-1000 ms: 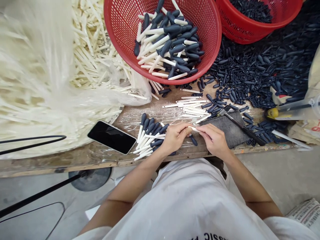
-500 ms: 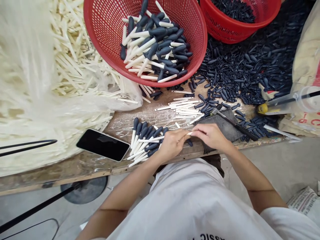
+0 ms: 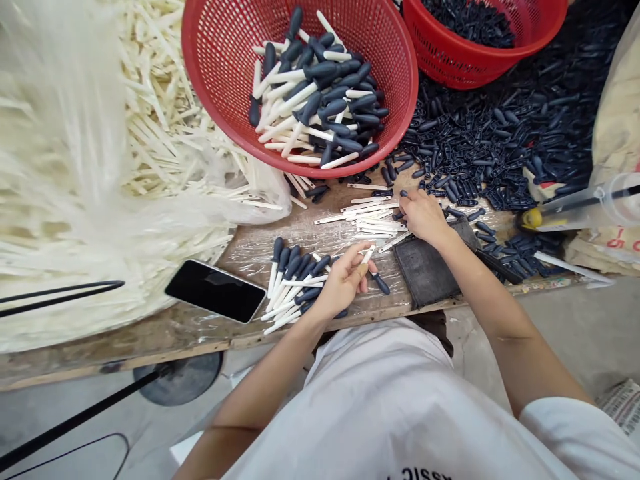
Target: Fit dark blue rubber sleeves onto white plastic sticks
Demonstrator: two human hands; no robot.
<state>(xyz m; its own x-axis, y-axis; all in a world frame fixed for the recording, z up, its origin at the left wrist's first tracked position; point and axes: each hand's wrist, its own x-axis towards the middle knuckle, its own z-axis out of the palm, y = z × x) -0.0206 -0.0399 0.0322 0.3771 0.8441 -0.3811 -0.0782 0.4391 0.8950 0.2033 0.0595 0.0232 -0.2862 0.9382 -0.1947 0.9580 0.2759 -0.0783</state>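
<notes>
My left hand [image 3: 347,277] is closed around a white plastic stick [image 3: 369,255], whose end with a small hole points up past the thumb. Just right of it, a dark blue handle [image 3: 381,283] lies on the table. My right hand [image 3: 423,215] is farther out, its fingers curled down at a dark blue handle piece [image 3: 403,193] beside the loose white sticks [image 3: 375,220]; the fingertips are partly hidden. Left of my left hand lies a bunch of white sticks with dark handles [image 3: 295,273], partly covered by that hand.
A red basket [image 3: 225,120] holds handled sticks; another red basket [image 3: 470,70] holds dark pieces. Dark handle pieces [image 3: 480,147] are heaped at right. White sticks fill a clear bag [image 3: 200,193] at left. A phone [image 3: 215,290] and a black pad [image 3: 430,270] lie near the table's front edge.
My hands were together at the white stick and are now apart. My right hand has moved away to the dark pieces; my left keeps the stick, now tilted upward.
</notes>
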